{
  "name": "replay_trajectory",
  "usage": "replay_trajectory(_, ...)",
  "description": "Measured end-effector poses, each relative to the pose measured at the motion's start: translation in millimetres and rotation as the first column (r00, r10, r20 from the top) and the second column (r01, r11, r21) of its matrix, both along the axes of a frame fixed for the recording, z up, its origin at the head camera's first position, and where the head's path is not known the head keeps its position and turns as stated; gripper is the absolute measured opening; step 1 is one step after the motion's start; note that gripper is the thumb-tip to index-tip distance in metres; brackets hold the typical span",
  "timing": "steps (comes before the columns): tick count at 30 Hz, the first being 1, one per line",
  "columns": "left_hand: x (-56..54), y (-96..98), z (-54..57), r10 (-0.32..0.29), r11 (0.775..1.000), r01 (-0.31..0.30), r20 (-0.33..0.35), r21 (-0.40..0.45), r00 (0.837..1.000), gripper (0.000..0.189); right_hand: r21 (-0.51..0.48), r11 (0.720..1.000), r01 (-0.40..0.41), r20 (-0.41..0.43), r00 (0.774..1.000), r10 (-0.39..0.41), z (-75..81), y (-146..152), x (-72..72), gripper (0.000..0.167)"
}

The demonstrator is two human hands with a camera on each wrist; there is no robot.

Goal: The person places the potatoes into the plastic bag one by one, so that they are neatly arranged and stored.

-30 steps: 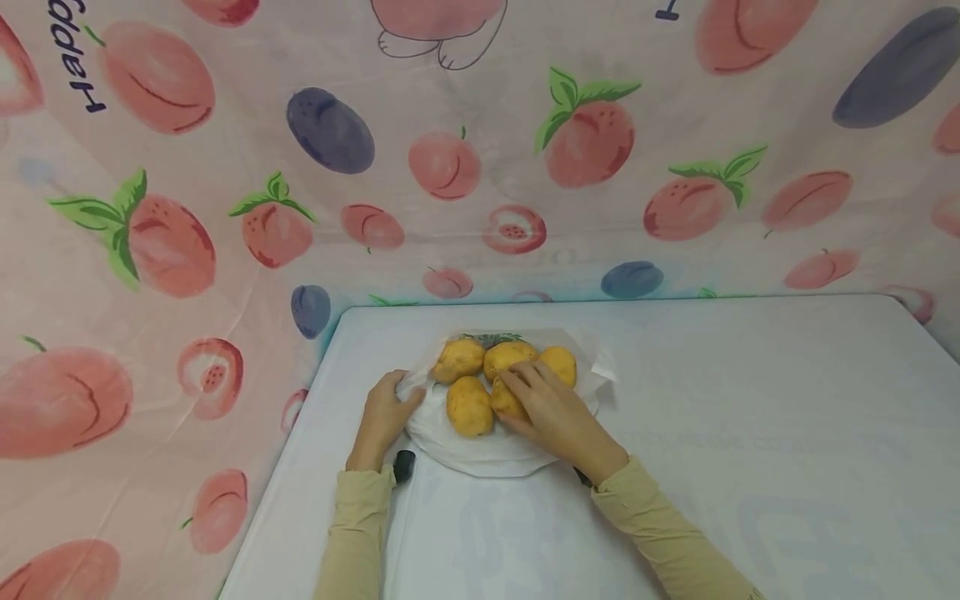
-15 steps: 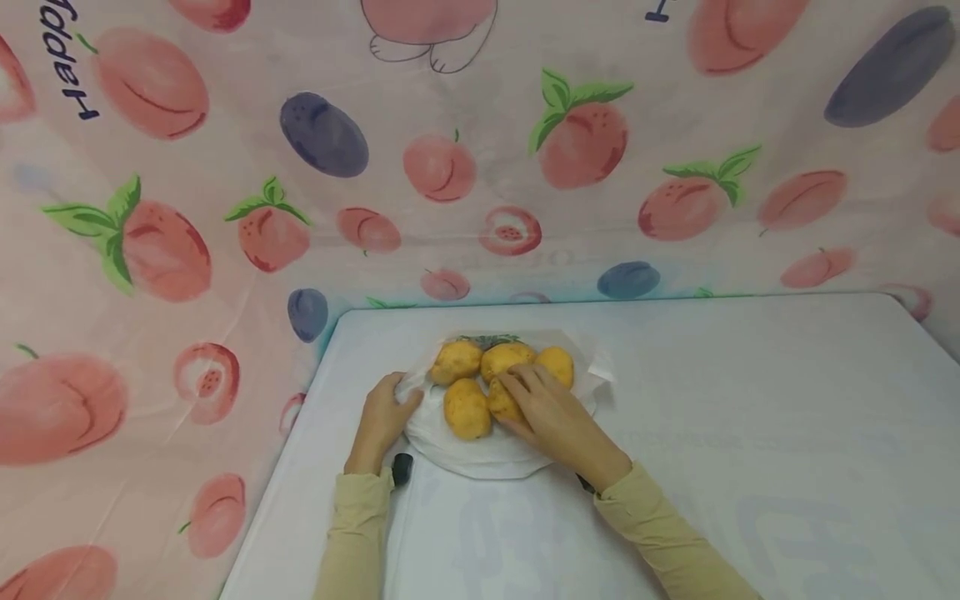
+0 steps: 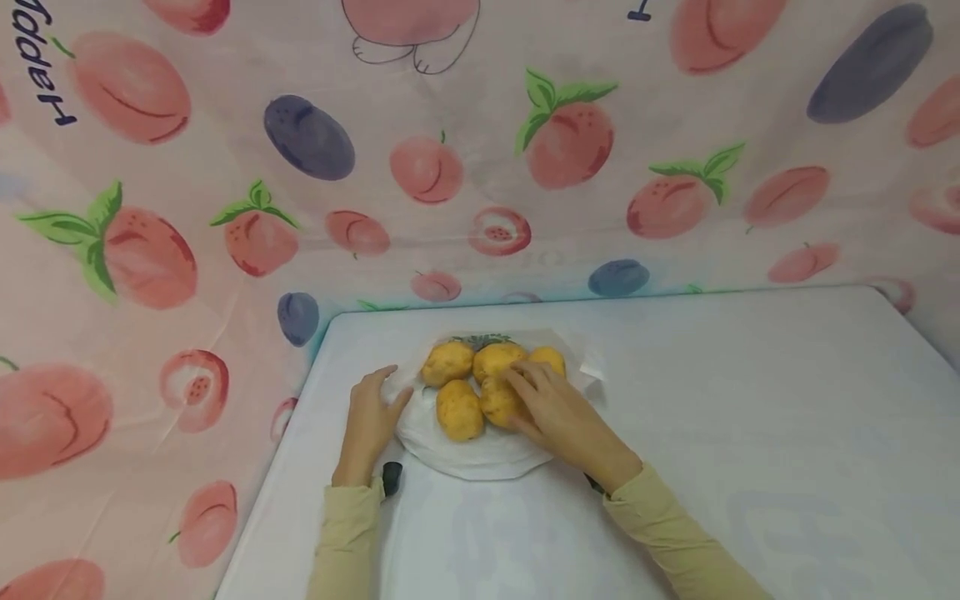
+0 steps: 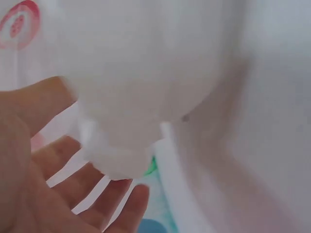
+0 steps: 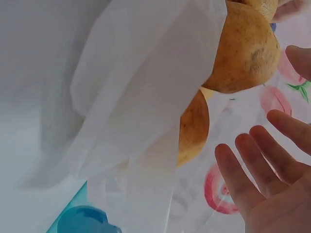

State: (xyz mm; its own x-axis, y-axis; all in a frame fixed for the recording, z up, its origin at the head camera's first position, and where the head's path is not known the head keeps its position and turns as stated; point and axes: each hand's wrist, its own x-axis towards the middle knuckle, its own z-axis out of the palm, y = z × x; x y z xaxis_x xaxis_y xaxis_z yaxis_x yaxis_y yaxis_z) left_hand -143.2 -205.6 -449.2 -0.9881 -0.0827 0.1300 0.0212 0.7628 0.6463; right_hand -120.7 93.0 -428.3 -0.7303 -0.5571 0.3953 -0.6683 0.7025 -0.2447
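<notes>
Several yellow-brown potatoes lie together on a thin white plastic bag (image 3: 480,462) in the head view. One potato (image 3: 459,412) is at the front left; another potato (image 3: 497,403) sits beside it, just left of my right hand (image 3: 562,417). The right wrist view shows that hand's fingers (image 5: 238,179) extended and apart from a potato (image 5: 248,53) that protrudes from the bag. My left hand (image 3: 369,421) is at the bag's left edge with thumb and fingers spread. In the left wrist view the bag (image 4: 141,63) hangs close to its fingers; contact is unclear.
The white table (image 3: 712,400) extends right of the bag and towards the front. A curtain (image 3: 360,275) printed with fruit borders its back and left side. Small black devices, one a wrist camera (image 3: 392,478), sit at the wrists.
My left hand has loosened from the bag's edge and spread its fingers. My right hand has eased off the front right potato, which now shows more. The head view has shifted slightly.
</notes>
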Motion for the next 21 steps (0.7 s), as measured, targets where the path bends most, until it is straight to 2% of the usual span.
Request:
replay_trajectory(6,11.3,2.7,15.8,0.011,1.0,-0.011,-0.097,0.003,0.995,0.05,-0.007,1.0,0.016,-0.018,1.0,-0.016,8.0,10,4.3,0.061)
replay_trajectory(13,24.6,9.2,36.8,-0.039,0.999,0.04,-0.201,0.003,0.979,0.05,-0.034,0.998,0.046,-0.075,0.996,-0.048,22.6,21,9.7,0.064)
replay_trajectory(17,29.4,18.6,44.0,-0.097,0.995,0.093,-0.267,-0.029,0.959,0.047,-0.029,0.996,0.083,-0.079,0.993,-0.085,29.7,28,12.3,0.067)
replay_trajectory(21,35.9,31.9,47.9,-0.185,0.982,0.162,-0.328,-0.095,0.927,0.046,-0.033,0.993,0.117,-0.061,0.991,-0.119,33.4,34,15.1,0.067)
